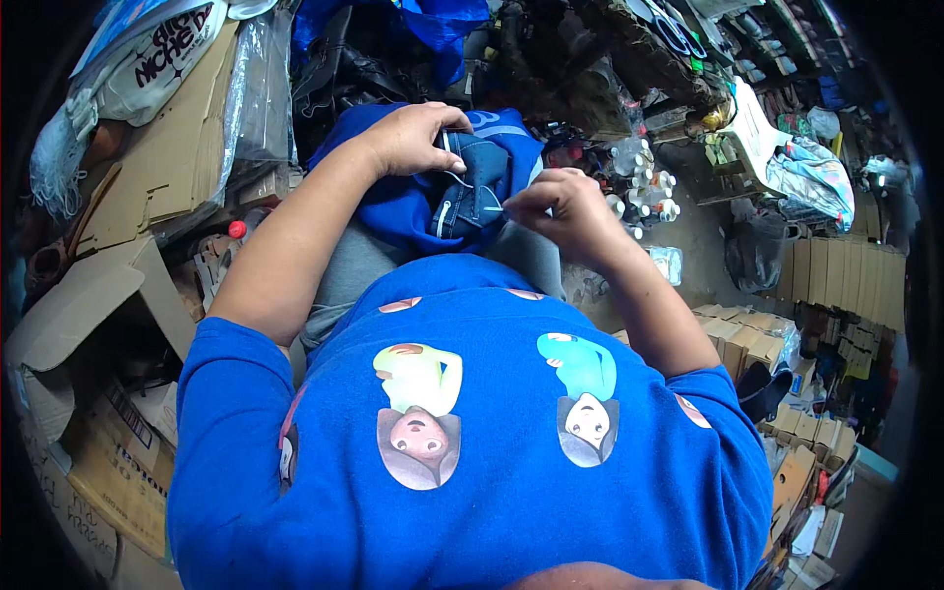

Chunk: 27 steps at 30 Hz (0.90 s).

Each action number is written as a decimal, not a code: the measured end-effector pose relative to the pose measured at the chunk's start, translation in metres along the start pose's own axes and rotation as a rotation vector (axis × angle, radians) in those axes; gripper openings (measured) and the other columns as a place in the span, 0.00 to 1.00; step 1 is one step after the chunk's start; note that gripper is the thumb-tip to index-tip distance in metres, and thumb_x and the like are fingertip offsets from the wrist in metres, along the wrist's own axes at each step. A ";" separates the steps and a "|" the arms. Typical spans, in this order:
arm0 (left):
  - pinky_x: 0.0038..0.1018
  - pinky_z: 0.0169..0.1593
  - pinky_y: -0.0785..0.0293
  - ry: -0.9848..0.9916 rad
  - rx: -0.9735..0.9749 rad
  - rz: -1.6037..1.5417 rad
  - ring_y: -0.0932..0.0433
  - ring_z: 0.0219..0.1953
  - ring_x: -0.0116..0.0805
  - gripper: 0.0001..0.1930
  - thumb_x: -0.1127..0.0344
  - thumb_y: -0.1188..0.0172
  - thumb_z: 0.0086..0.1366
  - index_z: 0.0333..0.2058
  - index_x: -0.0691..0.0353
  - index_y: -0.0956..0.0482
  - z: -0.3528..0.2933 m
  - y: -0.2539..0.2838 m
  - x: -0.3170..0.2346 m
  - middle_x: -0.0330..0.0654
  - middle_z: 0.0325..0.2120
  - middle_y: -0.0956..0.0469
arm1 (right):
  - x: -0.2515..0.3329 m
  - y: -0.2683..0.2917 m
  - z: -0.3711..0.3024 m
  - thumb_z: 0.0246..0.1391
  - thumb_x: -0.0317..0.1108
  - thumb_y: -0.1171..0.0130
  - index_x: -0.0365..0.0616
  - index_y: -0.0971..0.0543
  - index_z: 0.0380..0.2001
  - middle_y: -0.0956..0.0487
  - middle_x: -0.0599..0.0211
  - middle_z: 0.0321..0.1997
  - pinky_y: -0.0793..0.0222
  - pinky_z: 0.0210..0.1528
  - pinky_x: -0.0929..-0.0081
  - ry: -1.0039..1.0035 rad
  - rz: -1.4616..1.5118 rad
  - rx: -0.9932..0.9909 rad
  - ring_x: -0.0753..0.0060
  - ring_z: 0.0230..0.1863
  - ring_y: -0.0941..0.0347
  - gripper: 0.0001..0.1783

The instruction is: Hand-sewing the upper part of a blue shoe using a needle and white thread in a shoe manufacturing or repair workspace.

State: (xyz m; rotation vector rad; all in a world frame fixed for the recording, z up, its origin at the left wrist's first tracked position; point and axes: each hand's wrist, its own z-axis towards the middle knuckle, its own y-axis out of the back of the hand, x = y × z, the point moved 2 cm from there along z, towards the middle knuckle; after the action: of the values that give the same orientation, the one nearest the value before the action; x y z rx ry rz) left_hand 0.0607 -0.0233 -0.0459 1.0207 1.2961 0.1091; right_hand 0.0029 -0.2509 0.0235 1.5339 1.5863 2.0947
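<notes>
A dark navy piece of fabric (479, 177), shaped like a shoe upper, lies over the bright blue cloth (393, 211) on my lap. White cord (442, 217) shows along its left side. My left hand (423, 140) is curled at the upper left of the piece, thumb and fingers gripping its edge. At the right side, the fingertips of my right hand (562, 204) are pinched together beside a thin white strand (494, 208) that reaches toward the piece. The far end of that strand is hidden in the fingers.
Flattened cardboard (162, 147) and an open cardboard box (93, 315) crowd the left. Several clear bottles (649, 192) stand on the floor to the right, near a white plastic chair (762, 123). Stacked cardboard pieces (836, 280) lie farther right. Blue plastic sheeting (433, 29) hangs ahead.
</notes>
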 end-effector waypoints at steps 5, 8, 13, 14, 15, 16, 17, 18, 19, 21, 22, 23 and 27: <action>0.34 0.53 0.30 0.038 -0.069 0.035 0.25 0.48 0.45 0.27 0.54 0.30 0.47 0.47 0.56 0.23 0.001 -0.001 -0.005 0.47 0.44 0.24 | -0.014 0.001 0.010 0.45 0.31 0.35 0.48 0.15 0.31 0.22 0.62 0.29 0.27 0.35 0.70 -0.166 -0.129 -0.083 0.64 0.31 0.23 0.07; 0.33 0.53 0.30 0.053 -0.079 -0.001 0.25 0.48 0.43 0.27 0.58 0.30 0.46 0.47 0.57 0.23 -0.002 0.000 -0.004 0.46 0.43 0.24 | -0.015 0.001 0.016 0.46 0.32 0.34 0.48 0.15 0.33 0.22 0.62 0.31 0.27 0.36 0.71 -0.241 -0.001 -0.075 0.64 0.32 0.22 0.08; 0.33 0.55 0.30 0.031 -0.049 -0.025 0.25 0.50 0.44 0.29 0.55 0.29 0.46 0.50 0.53 0.23 0.003 0.001 0.004 0.47 0.47 0.24 | -0.019 -0.002 0.022 0.47 0.33 0.34 0.48 0.15 0.35 0.21 0.62 0.33 0.27 0.38 0.71 -0.218 0.055 -0.045 0.64 0.33 0.22 0.09; 0.33 0.55 0.30 0.034 -0.038 -0.051 0.25 0.50 0.44 0.30 0.55 0.29 0.46 0.50 0.53 0.22 0.003 0.001 0.005 0.47 0.47 0.23 | -0.022 -0.002 0.024 0.47 0.32 0.34 0.48 0.15 0.35 0.23 0.64 0.31 0.28 0.37 0.72 -0.168 0.044 -0.043 0.67 0.33 0.23 0.09; 0.33 0.55 0.30 0.041 -0.028 -0.076 0.25 0.50 0.44 0.30 0.55 0.29 0.46 0.50 0.52 0.22 0.003 0.002 0.005 0.47 0.47 0.23 | -0.021 -0.002 0.026 0.48 0.30 0.34 0.48 0.16 0.36 0.24 0.65 0.29 0.28 0.36 0.73 -0.117 0.036 -0.038 0.71 0.33 0.24 0.09; 0.33 0.55 0.30 0.042 -0.028 -0.077 0.25 0.50 0.44 0.30 0.55 0.29 0.46 0.50 0.52 0.22 0.003 0.002 0.005 0.47 0.47 0.23 | -0.019 0.000 0.027 0.48 0.30 0.34 0.48 0.16 0.36 0.24 0.65 0.29 0.28 0.36 0.73 -0.117 0.036 -0.036 0.71 0.33 0.24 0.09; 0.34 0.55 0.30 0.044 -0.035 -0.072 0.24 0.50 0.45 0.30 0.55 0.29 0.46 0.50 0.52 0.22 0.002 0.002 0.004 0.47 0.47 0.23 | -0.015 0.004 0.029 0.48 0.30 0.34 0.48 0.16 0.36 0.23 0.65 0.29 0.28 0.36 0.73 -0.106 -0.021 -0.018 0.70 0.32 0.24 0.09; 0.34 0.55 0.30 0.046 -0.042 -0.066 0.24 0.50 0.45 0.30 0.55 0.29 0.46 0.50 0.53 0.22 0.002 0.002 0.005 0.47 0.47 0.23 | -0.010 0.006 0.031 0.47 0.29 0.34 0.47 0.16 0.36 0.23 0.65 0.30 0.28 0.35 0.72 -0.095 -0.078 0.001 0.68 0.32 0.24 0.10; 0.34 0.55 0.30 0.048 -0.043 -0.066 0.24 0.50 0.45 0.30 0.55 0.29 0.46 0.50 0.53 0.22 0.002 0.002 0.006 0.47 0.47 0.23 | -0.008 0.008 0.034 0.47 0.29 0.34 0.47 0.16 0.36 0.23 0.65 0.30 0.28 0.35 0.72 -0.094 -0.077 0.001 0.68 0.32 0.24 0.10; 0.33 0.55 0.30 0.017 -0.053 -0.032 0.24 0.50 0.45 0.30 0.56 0.29 0.46 0.50 0.53 0.22 0.002 0.002 0.006 0.48 0.47 0.23 | -0.005 0.009 0.041 0.46 0.28 0.35 0.47 0.16 0.36 0.23 0.64 0.29 0.28 0.36 0.72 -0.014 -0.187 0.061 0.66 0.32 0.24 0.10; 0.33 0.55 0.30 0.016 -0.053 -0.032 0.24 0.50 0.45 0.30 0.56 0.29 0.46 0.50 0.53 0.22 0.002 0.002 0.006 0.48 0.47 0.23 | -0.009 0.009 0.043 0.46 0.28 0.35 0.47 0.16 0.36 0.23 0.64 0.29 0.28 0.36 0.72 -0.015 -0.187 0.061 0.66 0.32 0.24 0.10; 0.34 0.55 0.30 0.024 -0.050 -0.042 0.24 0.50 0.45 0.30 0.56 0.29 0.47 0.50 0.54 0.22 0.002 0.001 0.005 0.47 0.47 0.23 | -0.016 0.006 0.045 0.46 0.29 0.35 0.48 0.16 0.35 0.23 0.64 0.31 0.28 0.39 0.72 -0.030 -0.079 0.104 0.65 0.34 0.24 0.10; 0.34 0.54 0.30 -0.018 -0.046 0.002 0.25 0.50 0.45 0.29 0.55 0.29 0.47 0.50 0.54 0.23 0.004 0.003 0.004 0.47 0.46 0.23 | -0.047 -0.001 0.050 0.50 0.29 0.35 0.48 0.15 0.37 0.28 0.73 0.32 0.31 0.42 0.76 -0.125 0.341 0.196 0.76 0.38 0.29 0.10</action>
State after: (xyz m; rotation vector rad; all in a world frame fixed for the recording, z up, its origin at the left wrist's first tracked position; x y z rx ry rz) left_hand 0.0664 -0.0210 -0.0472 0.9818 1.2709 0.1299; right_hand 0.0627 -0.2450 -0.0094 2.0884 1.6232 1.9918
